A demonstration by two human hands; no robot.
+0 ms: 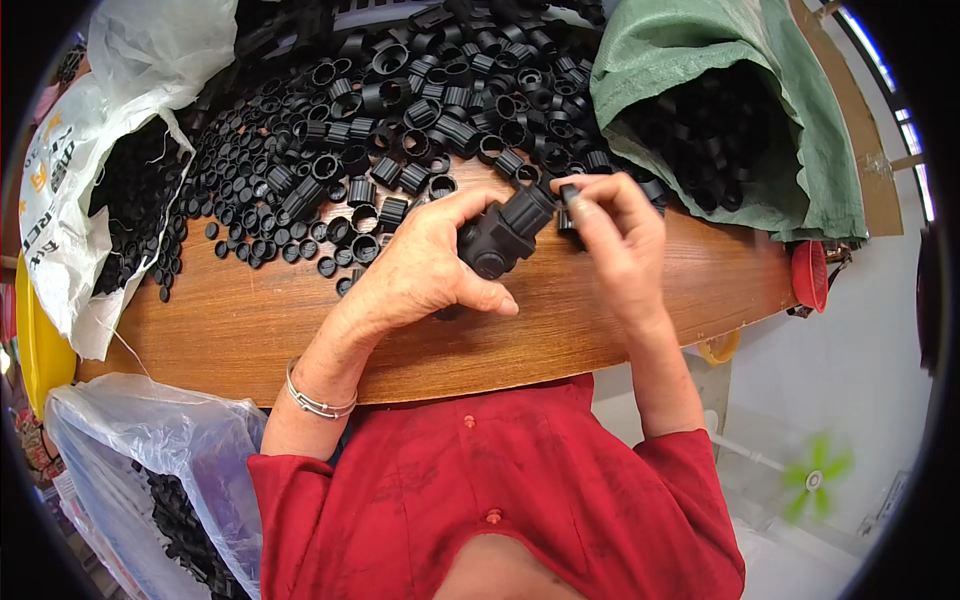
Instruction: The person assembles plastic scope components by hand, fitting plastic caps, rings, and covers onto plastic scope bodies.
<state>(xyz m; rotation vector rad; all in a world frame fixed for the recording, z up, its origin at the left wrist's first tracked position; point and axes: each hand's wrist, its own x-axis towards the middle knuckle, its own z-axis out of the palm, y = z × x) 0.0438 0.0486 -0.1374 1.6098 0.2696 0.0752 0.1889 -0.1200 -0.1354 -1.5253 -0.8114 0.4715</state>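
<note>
My left hand (pixel 430 262) is wrapped round a black plastic fitting (pixel 498 240) above the wooden table, its ribbed end tilted up to the right. Just right of that end, my right hand (pixel 622 225) pinches a small black piece (pixel 569 193) between thumb and fingers. The small piece is close to the ribbed end; whether they touch I cannot tell. Behind my hands lies a big heap of black ribbed rings (pixel 455 133), with smaller black caps (pixel 262 222) toward the left.
A white sack (pixel 75 200) of small black parts stands at the left, a green sack (pixel 700 45) of black rings at the right. Below left is a clear plastic bag (pixel 130 415) with black parts. A red basket (pixel 809 275) hangs by the table's (pixel 700 290) right edge, near a green fan (pixel 814 480).
</note>
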